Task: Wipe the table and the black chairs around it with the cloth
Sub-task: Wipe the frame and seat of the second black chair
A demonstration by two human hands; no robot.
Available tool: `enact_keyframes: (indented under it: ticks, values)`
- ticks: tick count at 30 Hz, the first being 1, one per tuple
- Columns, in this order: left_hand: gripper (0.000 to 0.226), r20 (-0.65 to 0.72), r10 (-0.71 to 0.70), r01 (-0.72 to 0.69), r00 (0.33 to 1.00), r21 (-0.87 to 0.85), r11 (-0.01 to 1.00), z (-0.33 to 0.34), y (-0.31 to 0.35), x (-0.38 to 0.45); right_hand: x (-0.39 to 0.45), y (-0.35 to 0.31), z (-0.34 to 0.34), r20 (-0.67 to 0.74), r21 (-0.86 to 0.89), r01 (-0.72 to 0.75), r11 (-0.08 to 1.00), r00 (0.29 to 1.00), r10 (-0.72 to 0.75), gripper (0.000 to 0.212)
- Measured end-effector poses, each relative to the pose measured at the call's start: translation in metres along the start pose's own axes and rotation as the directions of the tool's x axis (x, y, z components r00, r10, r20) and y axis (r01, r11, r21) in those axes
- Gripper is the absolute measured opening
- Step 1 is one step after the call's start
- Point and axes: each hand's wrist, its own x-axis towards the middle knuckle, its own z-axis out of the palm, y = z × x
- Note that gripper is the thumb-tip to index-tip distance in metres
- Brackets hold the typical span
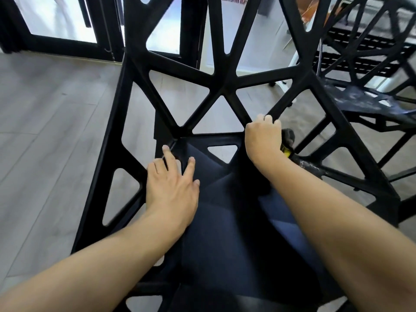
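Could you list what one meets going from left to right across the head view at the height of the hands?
Grey wood floor → left hand → black chair seat → right hand → cloth → second black chair.

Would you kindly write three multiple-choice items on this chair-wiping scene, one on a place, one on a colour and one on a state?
1. Where does the left hand rest?
A. on the chair seat
B. on the floor
C. on the glass door

2. What colour is the near chair frame?
A. white
B. black
C. red

3. How is the right hand?
A. flat and open on the seat
B. hanging free at the side
C. curled round a bar of the chair back, with a dark cloth showing beside it

Answers:
1 A, since its spread, straight fingers lie on the seat near the back corner.
2 B, since every bar of the web-like frame is black.
3 C, since the fingers wrap over the slanted bar, with a dark and yellow cloth just beyond the knuckles.
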Motion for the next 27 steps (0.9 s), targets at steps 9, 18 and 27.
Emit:
enact_keyframes:
  ticks: [9,18,27]
  values:
    - [0.061,-0.009,-0.030,0.030,1.000,0.016,0.999,-0.001,0.000,0.002,0.032,-0.007,-0.009,0.124,0.007,0.008,1.000,0.992,-0.009,0.018]
    - [0.061,-0.036,-0.012,0.014,0.999,0.053,0.999,-0.003,-0.002,0.000,0.006,-0.009,0.005,-0.031,0.005,-0.073,0.997,0.997,0.073,0.014]
    - [0.061,-0.009,-0.030,0.030,1.000,0.033,0.999,-0.002,0.001,0.000,0.009,0.007,0.016,-0.001,0.205,-0.042,0.978,0.999,0.043,0.016]
